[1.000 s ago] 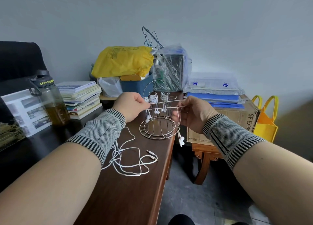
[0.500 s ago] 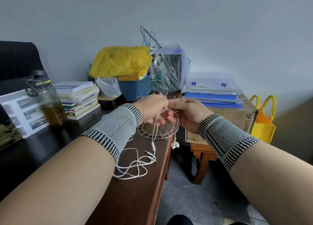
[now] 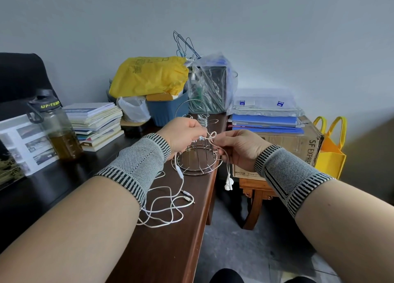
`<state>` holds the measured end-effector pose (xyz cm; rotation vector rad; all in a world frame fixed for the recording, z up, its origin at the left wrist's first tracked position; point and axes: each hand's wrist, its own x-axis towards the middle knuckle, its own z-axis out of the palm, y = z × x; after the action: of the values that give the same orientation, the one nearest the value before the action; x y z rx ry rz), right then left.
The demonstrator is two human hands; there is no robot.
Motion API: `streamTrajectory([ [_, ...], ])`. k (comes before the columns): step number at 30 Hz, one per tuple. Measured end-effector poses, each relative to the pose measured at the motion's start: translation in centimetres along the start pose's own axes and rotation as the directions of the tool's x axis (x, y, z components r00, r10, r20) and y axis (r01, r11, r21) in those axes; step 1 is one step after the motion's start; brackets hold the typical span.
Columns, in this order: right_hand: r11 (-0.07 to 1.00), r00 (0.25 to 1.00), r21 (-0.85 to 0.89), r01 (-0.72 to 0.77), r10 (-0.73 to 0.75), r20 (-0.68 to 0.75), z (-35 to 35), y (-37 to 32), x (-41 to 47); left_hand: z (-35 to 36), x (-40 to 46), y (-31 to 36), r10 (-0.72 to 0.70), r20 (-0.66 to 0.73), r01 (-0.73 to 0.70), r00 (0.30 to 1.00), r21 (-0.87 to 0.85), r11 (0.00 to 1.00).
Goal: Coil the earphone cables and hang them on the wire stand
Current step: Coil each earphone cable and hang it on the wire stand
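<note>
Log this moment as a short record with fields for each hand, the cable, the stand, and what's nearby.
left hand: pinches the white earphone cable in front of the wire stand
right hand: grips the same cable, close to the left hand
cable: small loop between the two hands; earbuds dangle past the desk edge
loose cable: tangled on the brown desk, plugs at its right end
wire stand: upright near the desk edge; coiled earphones already hang on it
nearby: water bottle, stack of books

Both forearms bare; each wrist wears a grey-and-black knitted wristband [image 3: 136, 167] with striped edges, at 9 and 3 o'clock.
</note>
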<state>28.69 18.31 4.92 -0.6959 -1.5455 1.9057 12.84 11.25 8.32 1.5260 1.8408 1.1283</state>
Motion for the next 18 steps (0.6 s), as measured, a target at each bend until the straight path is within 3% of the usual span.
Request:
streamTrajectory([
  [10, 0.992, 0.996, -0.122, 0.030, -0.039, -0.077, -0.10, 0.35, 0.34, 0.22, 0.44, -0.83, 0.000, -0.025, 0.000, 1.000, -0.005, 1.000],
  [15, 0.952, 0.952, -0.217, 0.214, -0.253, -0.173, 0.35, 0.39, 0.87, 0.42, 0.43, -0.81, -0.018, 0.007, 0.018, 1.000, -0.020, 1.000],
  [18, 0.855, 0.917, -0.423, 0.299, -0.380, -0.120, 0.51, 0.12, 0.92, 0.59, 0.56, -0.89, -0.019, -0.004, 0.019, 1.000, -0.030, 0.999],
])
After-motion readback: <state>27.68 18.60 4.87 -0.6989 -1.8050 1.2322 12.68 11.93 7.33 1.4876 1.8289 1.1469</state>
